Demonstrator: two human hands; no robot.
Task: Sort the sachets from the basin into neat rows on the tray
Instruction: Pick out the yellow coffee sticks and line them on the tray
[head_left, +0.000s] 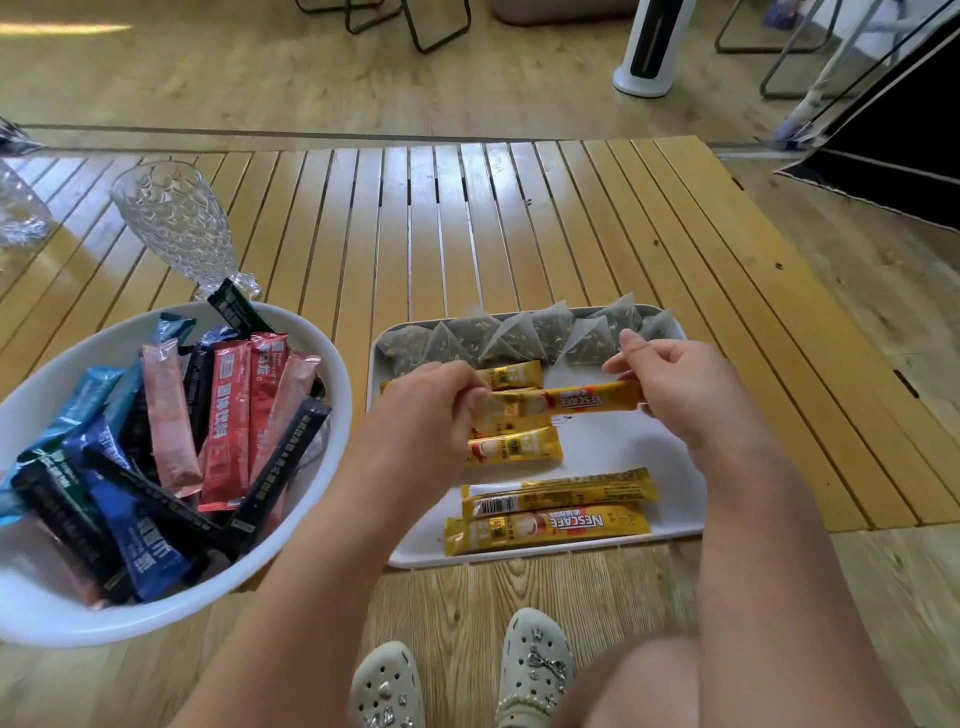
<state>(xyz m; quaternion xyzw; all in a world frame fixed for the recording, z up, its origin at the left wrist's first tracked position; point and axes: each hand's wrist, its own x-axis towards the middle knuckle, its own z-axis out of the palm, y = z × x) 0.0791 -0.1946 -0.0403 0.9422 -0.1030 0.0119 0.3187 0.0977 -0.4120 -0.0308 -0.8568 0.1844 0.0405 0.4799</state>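
Wood-floored room; low slatted wooden worktop (519, 218) carrying a white tray (675, 499), with a white basin (311, 332) to its left and a cut-glass goblet (176, 218) behind the basin.

Progress, as judged: partway.
- Far edge of tray: a row of pyramid tea bags (519, 338), filled side to side.
- Middle and near part: several yellow coffee sticks (550, 514) lying crosswise, some short, some long. Two long ones near the front edge sit slightly askew.
- In hand: one long yellow stick (576, 400) held level above the tray middle. Left hand (426, 410) pinches its left end with curled fingers; right hand (685, 384) pinches its right end.
- Remaining: the basin holds a loose heap of red, pink, blue and black sticks (228, 421), none of those colours on the tray yet.

Hard to make out: the left hand covers the left ends of the short yellow sticks, so their count and alignment are unclear. Depth of the heap unknown. Basin's left rim is cut off by the frame.
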